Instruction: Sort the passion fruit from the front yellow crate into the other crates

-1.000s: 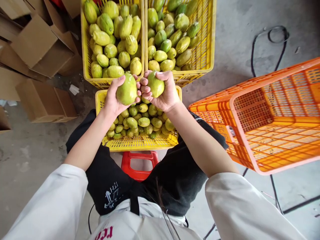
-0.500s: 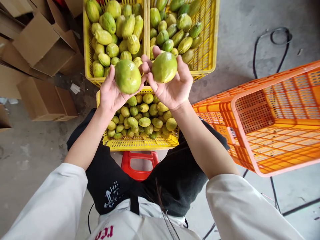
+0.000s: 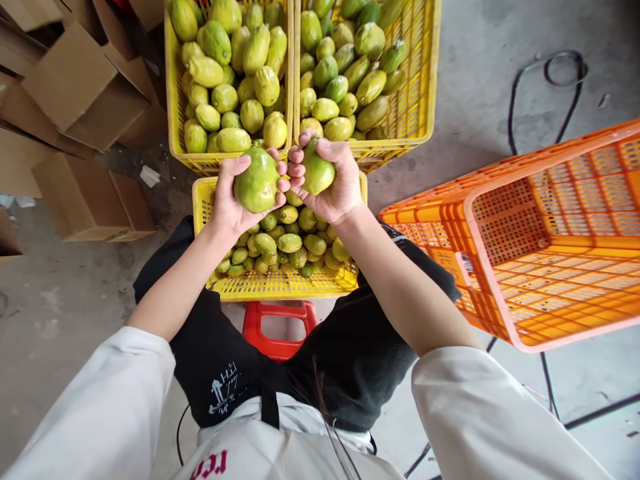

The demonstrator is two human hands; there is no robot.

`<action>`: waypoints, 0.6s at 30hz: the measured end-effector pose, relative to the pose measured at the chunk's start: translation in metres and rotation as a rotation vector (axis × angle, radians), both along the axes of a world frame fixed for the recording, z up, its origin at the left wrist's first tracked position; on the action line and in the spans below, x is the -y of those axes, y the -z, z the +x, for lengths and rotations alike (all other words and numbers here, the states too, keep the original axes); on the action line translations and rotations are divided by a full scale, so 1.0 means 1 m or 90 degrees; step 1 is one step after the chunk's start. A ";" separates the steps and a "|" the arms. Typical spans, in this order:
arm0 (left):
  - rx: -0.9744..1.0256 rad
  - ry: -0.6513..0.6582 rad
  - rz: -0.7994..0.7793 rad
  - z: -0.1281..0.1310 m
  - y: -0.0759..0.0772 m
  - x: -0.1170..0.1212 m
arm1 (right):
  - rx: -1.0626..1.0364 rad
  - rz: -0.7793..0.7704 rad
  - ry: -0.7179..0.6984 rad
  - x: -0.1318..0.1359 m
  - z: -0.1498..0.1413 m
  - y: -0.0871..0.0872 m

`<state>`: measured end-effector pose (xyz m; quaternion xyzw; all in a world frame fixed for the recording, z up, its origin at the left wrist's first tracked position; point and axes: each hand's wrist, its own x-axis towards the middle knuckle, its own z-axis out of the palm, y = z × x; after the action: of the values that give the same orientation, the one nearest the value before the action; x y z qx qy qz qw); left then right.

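My left hand (image 3: pixel 235 197) is closed round a glossy green papaya (image 3: pixel 257 181), its thumb along the fruit's upper left side. Close beside it, my right hand (image 3: pixel 340 183) grips a second, smaller-looking green papaya (image 3: pixel 319 172), with the thumb across its top. The fingertips of both hands nearly meet between the two fruits. Below them is a yellow crate (image 3: pixel 283 288) with many small yellow-green papayas (image 3: pixel 289 243); the hands hide its upper part.
Two yellow crates, one at left (image 3: pixel 173 100) and one at right (image 3: pixel 425 100), hold larger papayas beyond my hands. An orange crate (image 3: pixel 493 280) lies tipped at right. Cardboard boxes (image 3: pixel 75 80) pile up at left. A red stool (image 3: pixel 255 330) shows between my legs, and a black cable (image 3: pixel 511 110) lies on the floor.
Both hands have come down slightly towards me. The fingers have curled more round the papayas, and the right one has turned to stand more upright.
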<state>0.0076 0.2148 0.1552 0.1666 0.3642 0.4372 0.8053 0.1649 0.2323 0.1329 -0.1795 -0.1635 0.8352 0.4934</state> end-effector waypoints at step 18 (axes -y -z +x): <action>-0.060 -0.009 -0.006 -0.002 0.007 -0.004 | 0.041 0.013 -0.034 -0.003 0.000 0.008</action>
<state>0.0054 0.2189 0.1486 0.1803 0.4049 0.4327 0.7851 0.1653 0.2349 0.1251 -0.1968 -0.1925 0.8401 0.4674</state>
